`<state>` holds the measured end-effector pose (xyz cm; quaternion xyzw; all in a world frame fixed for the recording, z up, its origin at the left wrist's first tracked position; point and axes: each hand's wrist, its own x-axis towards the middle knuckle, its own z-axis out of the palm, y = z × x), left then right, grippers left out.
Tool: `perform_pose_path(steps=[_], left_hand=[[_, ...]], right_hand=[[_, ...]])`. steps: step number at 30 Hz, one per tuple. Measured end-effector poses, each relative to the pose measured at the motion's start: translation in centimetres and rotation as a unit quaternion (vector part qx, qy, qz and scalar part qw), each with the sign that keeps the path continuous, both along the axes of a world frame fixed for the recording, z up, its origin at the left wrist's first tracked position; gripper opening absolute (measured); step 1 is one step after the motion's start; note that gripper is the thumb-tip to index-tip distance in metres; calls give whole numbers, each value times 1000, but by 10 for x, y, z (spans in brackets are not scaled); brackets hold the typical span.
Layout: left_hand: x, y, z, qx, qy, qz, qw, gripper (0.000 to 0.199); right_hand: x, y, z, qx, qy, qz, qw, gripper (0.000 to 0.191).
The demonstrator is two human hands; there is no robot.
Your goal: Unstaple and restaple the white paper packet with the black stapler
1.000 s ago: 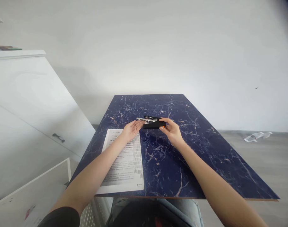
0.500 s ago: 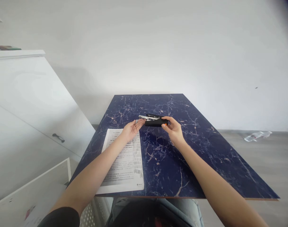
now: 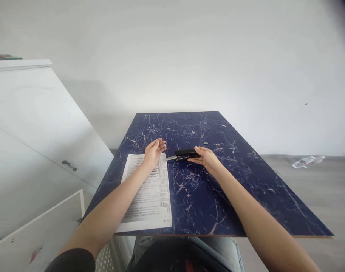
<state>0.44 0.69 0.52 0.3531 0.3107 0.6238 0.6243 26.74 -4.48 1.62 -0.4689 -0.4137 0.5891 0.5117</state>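
Observation:
My right hand [image 3: 205, 158] is closed around the back end of a black stapler [image 3: 186, 152], thumb on top and fingers below. A thin metal part of the stapler juts out to the left, toward the paper. To the left of the stapler, and apart from it, my left hand [image 3: 153, 153] is raised over the top of the printed sheets [image 3: 149, 200]. Its fingers are curled and the thumb meets the index finger; whatever is pinched there is too small to make out. A small dark grey piece [image 3: 205, 143] lies on the table just beyond my right hand.
The dark blue marbled table [image 3: 200, 204] narrows toward the white wall [image 3: 172, 56]. A white cabinet [image 3: 33, 113] with a dark handle [image 3: 69, 165] stands on the left. On the floor at right lies a clear plastic item [image 3: 307, 161].
My left hand has drawn back from the stapler, its stretched fingers now curled. My right hand has turned the stapler over and lowered it slightly. The small grey piece has come into view.

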Motion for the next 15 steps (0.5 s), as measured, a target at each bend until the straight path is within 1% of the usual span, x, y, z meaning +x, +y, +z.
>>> perform_pose_path(steps=[3, 5, 8, 10, 12, 13, 15], left_hand=[[2, -4, 4, 11, 31, -18, 999, 27], [3, -6, 5, 22, 49, -23, 998, 28], [4, -8, 6, 29, 67, -29, 997, 28], [5, -8, 6, 39, 83, -30, 995, 29], [6, -9, 5, 60, 110, -25, 992, 29], [7, -10, 5, 72, 125, -21, 989, 28], [7, -12, 6, 96, 159, -18, 983, 26]], right_hand=[[-4, -4, 3, -19, -5, 19, 1000, 38], [-6, -6, 6, -31, -26, 33, 999, 38], [-4, -8, 9, -38, -82, 35, 995, 39], [-2, -9, 10, -27, -133, 52, 989, 41], [1, -10, 10, 3, -214, 88, 973, 42], [2, -11, 10, 30, -266, 100, 958, 42], [4, -11, 11, 93, -368, 104, 919, 43]])
